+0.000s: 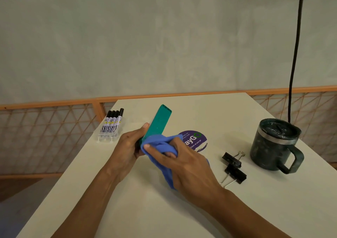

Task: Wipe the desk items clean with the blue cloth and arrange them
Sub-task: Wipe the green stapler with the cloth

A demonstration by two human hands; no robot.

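The left hand grips the green block tilted above the table, exposing its face. The right hand pinches the bunched blue cloth against its lower end, apparently to wipe it.

Blue cloth: soft woven fabric, matt, crumpled. Green case: hard plastic, smooth, matt with slight sheen. Tabletop: pale laminate look, smooth, matt. Mug: dark mottled finish, glossy; bare metal band under lid. Binder clips: black painted metal, shiny wire handles. Markers: plastic barrels, clear glossy pack. Round sticker: printed, smooth, slightly glossy.
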